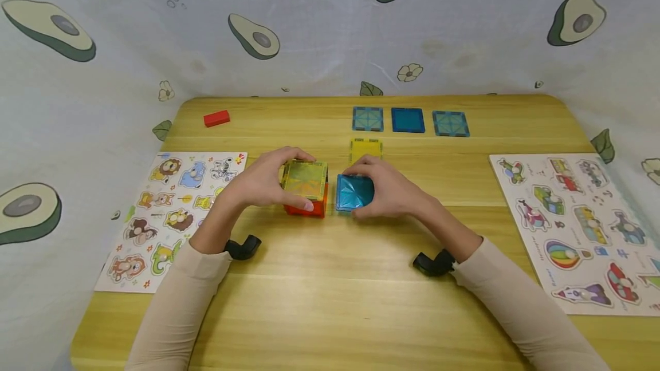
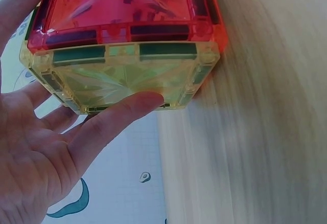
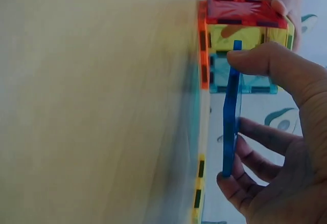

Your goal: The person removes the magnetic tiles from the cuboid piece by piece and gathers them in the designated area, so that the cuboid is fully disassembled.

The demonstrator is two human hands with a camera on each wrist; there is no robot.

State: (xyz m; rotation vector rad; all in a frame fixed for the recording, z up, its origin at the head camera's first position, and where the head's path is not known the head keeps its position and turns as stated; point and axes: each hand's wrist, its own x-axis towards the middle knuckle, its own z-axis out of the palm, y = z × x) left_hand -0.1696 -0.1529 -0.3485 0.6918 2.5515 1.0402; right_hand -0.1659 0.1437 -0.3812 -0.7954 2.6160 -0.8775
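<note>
My left hand (image 1: 260, 182) grips a small box of see-through magnetic tiles (image 1: 305, 181), thumb on its near side and fingers round the far side. The box has a yellow top and a red near wall; the right wrist view also shows a light blue tile (image 3: 222, 73) on its side. Just right of the box, my right hand (image 1: 394, 188) holds a blue square magnetic tile (image 1: 356, 192) by opposite edges, thumb at the near edge and fingers at the far one. In the right wrist view the blue tile (image 3: 231, 116) stands apart from the tabletop.
A yellow tile (image 1: 366, 149) lies behind my right hand. Three blue tiles, the middle one darker (image 1: 408, 120), line the back of the table, with a red block (image 1: 216, 118) at back left. An animal puzzle board (image 1: 170, 216) and a vehicle puzzle board (image 1: 572, 233) flank the work area.
</note>
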